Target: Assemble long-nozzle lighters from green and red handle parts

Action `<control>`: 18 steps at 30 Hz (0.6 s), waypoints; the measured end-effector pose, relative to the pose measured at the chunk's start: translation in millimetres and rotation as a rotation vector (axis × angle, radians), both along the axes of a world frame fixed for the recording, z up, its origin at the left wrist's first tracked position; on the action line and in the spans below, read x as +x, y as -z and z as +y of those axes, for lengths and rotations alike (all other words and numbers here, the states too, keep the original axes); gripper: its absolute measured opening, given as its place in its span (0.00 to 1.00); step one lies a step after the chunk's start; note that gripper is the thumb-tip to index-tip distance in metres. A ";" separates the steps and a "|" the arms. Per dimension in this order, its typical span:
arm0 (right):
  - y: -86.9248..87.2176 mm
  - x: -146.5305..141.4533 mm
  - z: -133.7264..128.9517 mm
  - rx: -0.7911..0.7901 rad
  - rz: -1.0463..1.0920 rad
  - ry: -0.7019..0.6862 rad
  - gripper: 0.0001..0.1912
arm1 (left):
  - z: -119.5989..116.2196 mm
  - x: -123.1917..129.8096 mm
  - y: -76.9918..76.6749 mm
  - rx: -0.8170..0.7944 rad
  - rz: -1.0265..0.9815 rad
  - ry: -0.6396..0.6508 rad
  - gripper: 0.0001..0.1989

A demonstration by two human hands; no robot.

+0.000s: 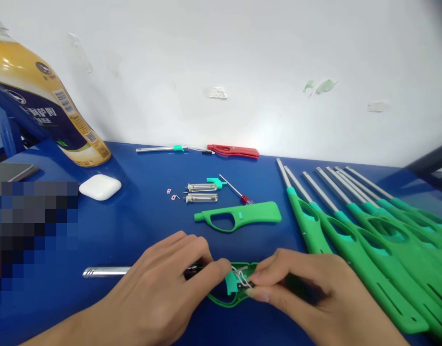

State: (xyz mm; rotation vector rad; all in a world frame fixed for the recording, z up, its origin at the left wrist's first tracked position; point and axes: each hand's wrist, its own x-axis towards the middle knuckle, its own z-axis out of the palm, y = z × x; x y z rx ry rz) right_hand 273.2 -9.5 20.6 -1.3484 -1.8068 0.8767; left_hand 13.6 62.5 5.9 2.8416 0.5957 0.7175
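An open green lighter shell (228, 303) lies near the front of the blue table, with a teal trigger (231, 283) and white wires (239, 275) inside. A metal tube (107, 272) sticks out to the left of it. My left hand (163, 283) is closed over the shell's left end and the tube, thumb and forefinger at the wires. My right hand (303, 288) pinches at the wires' right end, beside a small dark part; the fingertips partly hide what they hold. Just behind my hands rests an empty green shell half (257, 214).
Assembled green lighters (383, 274) fan out on the right. Behind are two clear fuel tanks (202, 197), a screwdriver (231, 186), small metal pieces (174, 197) and a red lighter shell (233, 151). A white case (100, 187) and a large bottle (44, 96) stand left.
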 end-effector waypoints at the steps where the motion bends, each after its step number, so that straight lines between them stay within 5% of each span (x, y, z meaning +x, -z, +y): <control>1: 1.1 0.4 0.1 -0.014 0.013 0.004 0.06 | -0.4 -0.1 0.4 -0.002 0.000 0.001 0.24; 18: 0.7 9.3 6.4 0.212 -0.255 -0.096 0.07 | -1.6 7.4 0.8 0.074 -0.084 -0.027 0.15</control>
